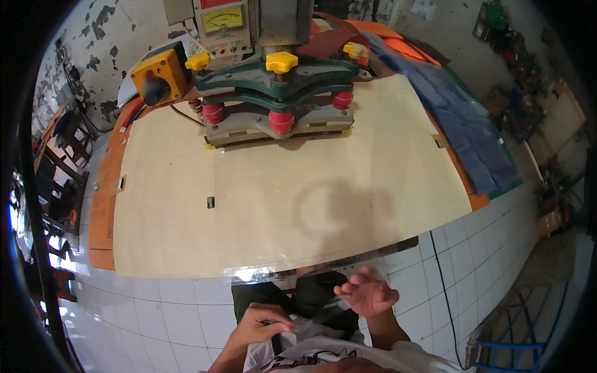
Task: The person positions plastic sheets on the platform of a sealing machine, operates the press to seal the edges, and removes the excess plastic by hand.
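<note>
My left hand [264,322] is low in front of my body, its fingers pinched on a thin clear plastic sheet [329,312]. The see-through sheet stretches across my lap toward the other hand, and its edges are hard to make out. My right hand [371,293] is raised beside the sheet, palm up, with loosely curled fingers apart and slightly blurred. Another clear plastic piece [255,273] lies along the table's front edge and catches the light. Just beyond both hands is the cream-coloured table covering [261,236].
A press head [280,118] with green brackets, yellow knobs and red bushings stands at the table's back. Left of it are a yellow control box [158,74] and a gauge [222,20]. Blue plastic sheeting [460,124] drapes over the right side. A black cable [443,273] crosses the tiled floor.
</note>
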`<state>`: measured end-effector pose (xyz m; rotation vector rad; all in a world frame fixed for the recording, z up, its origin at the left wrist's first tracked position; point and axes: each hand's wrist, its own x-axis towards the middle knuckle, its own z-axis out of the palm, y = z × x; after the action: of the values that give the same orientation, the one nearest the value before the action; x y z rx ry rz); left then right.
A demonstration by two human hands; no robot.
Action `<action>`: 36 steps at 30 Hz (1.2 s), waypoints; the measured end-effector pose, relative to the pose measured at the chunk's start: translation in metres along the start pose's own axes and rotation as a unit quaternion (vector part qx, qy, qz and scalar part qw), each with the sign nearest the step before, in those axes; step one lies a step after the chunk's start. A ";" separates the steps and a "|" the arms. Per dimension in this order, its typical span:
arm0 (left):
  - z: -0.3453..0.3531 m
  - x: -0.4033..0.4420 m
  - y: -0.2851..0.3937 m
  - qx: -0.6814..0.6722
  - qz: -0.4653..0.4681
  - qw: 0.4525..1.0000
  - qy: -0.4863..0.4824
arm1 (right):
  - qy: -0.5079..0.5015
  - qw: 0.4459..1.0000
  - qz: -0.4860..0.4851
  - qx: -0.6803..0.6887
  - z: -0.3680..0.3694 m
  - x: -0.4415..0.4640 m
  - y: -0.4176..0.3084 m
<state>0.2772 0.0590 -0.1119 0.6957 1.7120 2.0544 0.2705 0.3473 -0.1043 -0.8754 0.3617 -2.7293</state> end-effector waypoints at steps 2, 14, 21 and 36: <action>-0.018 -0.021 0.000 -0.006 -0.042 0.999 0.004 | -0.013 1.000 -0.013 0.008 -0.006 -0.003 -0.009; -0.122 -0.187 -0.017 -0.063 -0.093 0.919 0.379 | 0.051 0.992 -0.098 -0.056 -0.009 -0.006 -0.088; -0.154 -0.269 -0.061 -0.073 -0.078 0.881 0.460 | 0.236 0.918 -0.120 -0.295 0.006 0.008 -0.117; -0.149 -0.313 -0.150 -0.196 -0.062 0.809 0.551 | 0.316 0.723 -0.026 -0.614 0.026 0.170 -0.125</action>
<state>0.4375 -0.2113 -0.3206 -0.9224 1.5603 2.7829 0.1320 0.4078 0.0455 -0.0072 2.4419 -2.4483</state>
